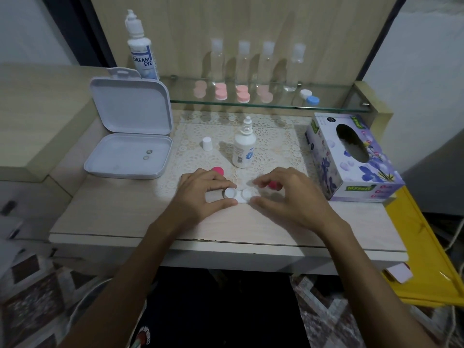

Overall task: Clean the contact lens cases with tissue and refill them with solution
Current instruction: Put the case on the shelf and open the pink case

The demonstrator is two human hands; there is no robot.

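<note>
left hand (200,194) grip holds lens case (238,195) | right hand (283,194) grip pinches red cap (274,185)

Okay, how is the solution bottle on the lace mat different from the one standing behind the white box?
The small bottle on the lace mat is uncapped, its white cap beside it; the tall bottle behind the open white box seems closed. The small one is shorter and nearer the hands; the tall one's label reads DREAM EYE. Both stand upright, white with blue labels.
</note>
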